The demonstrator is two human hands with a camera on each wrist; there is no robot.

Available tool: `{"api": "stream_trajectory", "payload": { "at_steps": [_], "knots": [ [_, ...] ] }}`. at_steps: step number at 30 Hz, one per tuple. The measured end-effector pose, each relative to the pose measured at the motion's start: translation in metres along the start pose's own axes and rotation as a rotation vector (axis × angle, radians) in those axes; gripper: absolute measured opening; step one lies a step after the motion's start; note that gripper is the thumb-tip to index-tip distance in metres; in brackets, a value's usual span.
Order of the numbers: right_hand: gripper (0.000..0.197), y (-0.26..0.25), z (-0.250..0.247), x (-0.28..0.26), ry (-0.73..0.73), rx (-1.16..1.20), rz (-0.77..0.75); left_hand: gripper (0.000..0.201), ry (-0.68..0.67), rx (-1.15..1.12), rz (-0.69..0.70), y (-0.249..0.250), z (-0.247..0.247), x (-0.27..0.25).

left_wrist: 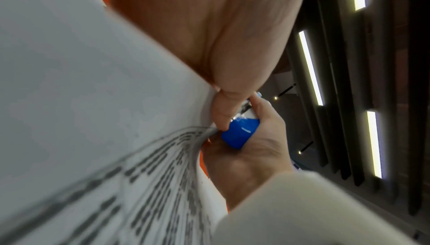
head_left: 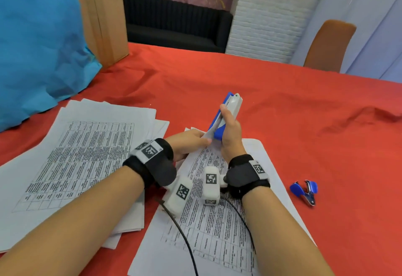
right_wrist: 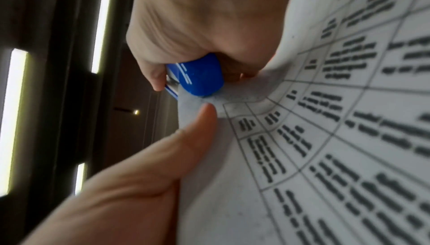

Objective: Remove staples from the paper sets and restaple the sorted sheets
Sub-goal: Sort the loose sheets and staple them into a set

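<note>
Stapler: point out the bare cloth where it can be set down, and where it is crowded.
Free: the red tablecloth beyond the stapler, toward the chair, and the strip between the printed set and the staple remover. Crowded: the near left, where the loose paper pile spreads, and the middle, under both hands.

Right hand gripping a blue and white stapler tilted upward, left hand pinching the lifted corner of a printed paper set at the stapler's mouth, paper stack left of the fingers, blue staple remover on the red tabletop to their right
</note>
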State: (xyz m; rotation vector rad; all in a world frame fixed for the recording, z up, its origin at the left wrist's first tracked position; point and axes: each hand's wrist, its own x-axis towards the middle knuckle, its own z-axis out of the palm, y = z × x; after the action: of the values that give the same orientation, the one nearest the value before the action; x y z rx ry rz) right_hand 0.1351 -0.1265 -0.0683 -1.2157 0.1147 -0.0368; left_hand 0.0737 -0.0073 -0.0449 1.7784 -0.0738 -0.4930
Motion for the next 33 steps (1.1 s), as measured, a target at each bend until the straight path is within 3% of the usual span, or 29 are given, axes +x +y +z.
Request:
{"api": "stream_trajectory", "payload": {
  "at_steps": [5, 15, 19, 26, 28, 31, 33],
  "knots": [
    [0.030, 0.002, 0.002, -0.003, 0.029, -0.008, 0.019, 0.031, 0.006, -0.036, 0.091, -0.010, 0.006, 0.011],
    [0.027, -0.002, -0.002, -0.004, 0.008, -0.062, -0.057, 0.036, 0.052, 0.223, 0.191, -0.017, 0.006, 0.012],
    [0.028, 0.001, -0.002, -0.004, 0.036, -0.067, -0.073, 0.034, 0.110, 0.274, 0.208, -0.015, 0.005, 0.011],
    [0.024, 0.000, 0.001, -0.002, 0.063, -0.057, -0.107, 0.027, 0.097, 0.247, 0.170, -0.015, 0.006, 0.009],
    [0.025, 0.000, 0.003, -0.002, 0.086, 0.032, -0.045, 0.027, 0.094, 0.281, 0.176, -0.011, 0.008, 0.007],
    [0.028, -0.001, -0.001, 0.000, 0.167, 0.395, 0.090, 0.017, 0.151, 0.344, 0.127, -0.012, 0.006, 0.008],
    [0.019, -0.010, -0.011, 0.004, 0.228, 0.527, 0.057, 0.017, 0.158, 0.310, 0.079, -0.015, 0.000, 0.007]
  ]
}}
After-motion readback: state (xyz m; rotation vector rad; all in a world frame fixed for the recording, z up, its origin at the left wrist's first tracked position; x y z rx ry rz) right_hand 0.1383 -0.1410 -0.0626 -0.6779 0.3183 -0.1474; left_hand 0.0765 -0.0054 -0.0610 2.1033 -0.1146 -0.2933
